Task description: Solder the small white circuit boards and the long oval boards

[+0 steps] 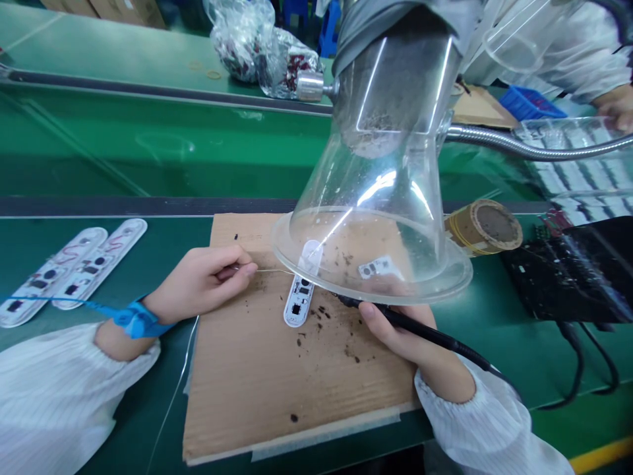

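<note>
My left hand [210, 277] is closed in a pinch on a thin solder wire [271, 270], which runs right to a long white circuit board [299, 300]. That board lies on a scorched cardboard sheet [247, 396], its far half seen through the clear hood. My right hand [403, 330] is wrapped around a black soldering iron [428, 330], just right of the board. The iron's tip is hard to make out by the hood's rim. Through the hood, a small white board piece [380, 267] shows near my right fingers.
A clear fume hood [376, 198] hangs low over the cardboard. Two finished-looking white boards [99, 264] lie at left. At right are a brown roll-shaped container [482, 227], a black box [578, 270] and cables. Another person's hand [618, 105] is at the far right.
</note>
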The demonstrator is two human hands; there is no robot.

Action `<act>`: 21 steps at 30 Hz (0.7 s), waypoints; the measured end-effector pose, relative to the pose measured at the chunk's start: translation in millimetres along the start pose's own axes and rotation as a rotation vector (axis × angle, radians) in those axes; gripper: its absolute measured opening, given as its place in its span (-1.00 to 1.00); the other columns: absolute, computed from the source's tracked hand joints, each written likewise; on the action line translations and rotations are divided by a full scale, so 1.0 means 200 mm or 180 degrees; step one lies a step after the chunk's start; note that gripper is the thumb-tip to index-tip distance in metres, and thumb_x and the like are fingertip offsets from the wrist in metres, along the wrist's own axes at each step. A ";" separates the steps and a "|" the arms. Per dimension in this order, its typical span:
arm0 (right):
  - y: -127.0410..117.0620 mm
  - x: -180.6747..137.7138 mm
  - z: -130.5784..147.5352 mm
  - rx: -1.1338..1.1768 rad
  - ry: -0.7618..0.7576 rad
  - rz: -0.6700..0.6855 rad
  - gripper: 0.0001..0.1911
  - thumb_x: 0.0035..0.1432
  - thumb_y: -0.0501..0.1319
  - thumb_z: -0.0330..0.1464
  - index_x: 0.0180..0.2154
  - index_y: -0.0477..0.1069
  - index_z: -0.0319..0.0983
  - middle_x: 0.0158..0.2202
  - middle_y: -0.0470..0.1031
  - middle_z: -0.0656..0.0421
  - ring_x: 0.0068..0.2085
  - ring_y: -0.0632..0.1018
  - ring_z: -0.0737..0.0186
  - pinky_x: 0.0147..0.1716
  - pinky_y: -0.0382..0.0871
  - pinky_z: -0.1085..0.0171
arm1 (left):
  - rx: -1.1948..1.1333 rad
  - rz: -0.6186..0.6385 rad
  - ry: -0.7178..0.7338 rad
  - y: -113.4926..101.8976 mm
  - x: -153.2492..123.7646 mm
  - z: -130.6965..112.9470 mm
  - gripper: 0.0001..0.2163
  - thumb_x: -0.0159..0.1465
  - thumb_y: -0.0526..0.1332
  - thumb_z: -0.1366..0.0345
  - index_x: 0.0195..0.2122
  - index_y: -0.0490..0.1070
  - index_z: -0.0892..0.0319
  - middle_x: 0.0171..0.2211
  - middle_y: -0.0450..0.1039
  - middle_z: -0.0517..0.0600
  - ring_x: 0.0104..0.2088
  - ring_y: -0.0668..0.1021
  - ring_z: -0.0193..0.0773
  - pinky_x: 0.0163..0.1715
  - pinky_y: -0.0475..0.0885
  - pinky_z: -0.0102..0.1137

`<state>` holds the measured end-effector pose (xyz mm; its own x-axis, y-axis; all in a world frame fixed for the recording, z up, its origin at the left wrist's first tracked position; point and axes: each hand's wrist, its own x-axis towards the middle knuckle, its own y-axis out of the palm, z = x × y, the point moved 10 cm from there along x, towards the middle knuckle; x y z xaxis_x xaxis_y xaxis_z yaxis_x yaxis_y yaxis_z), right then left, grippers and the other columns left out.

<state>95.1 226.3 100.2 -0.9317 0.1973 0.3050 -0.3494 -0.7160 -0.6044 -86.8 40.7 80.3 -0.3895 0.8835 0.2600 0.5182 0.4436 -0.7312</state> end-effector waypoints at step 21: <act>0.01 0.00 -0.02 0.0175 0.0212 0.0154 -0.91 0.47 0.28 -0.30 -0.13 0.57 -0.08 -0.13 0.71 0.12 -0.01 0.72 -0.02 0.12 0.63 0.00 | 0.0041 0.0083 0.0147 0.02 0.01 -0.01 -0.77 0.46 0.16 0.34 -0.37 0.45 0.15 -0.59 0.28 -0.20 -0.61 0.30 -0.43 -0.59 0.17 -0.49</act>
<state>93.7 226.7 95.7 -0.9525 0.2044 0.2257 -0.2996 -0.7610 -0.5754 -84.4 43.5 78.8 -0.3404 0.9008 0.2694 0.5176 0.4187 -0.7462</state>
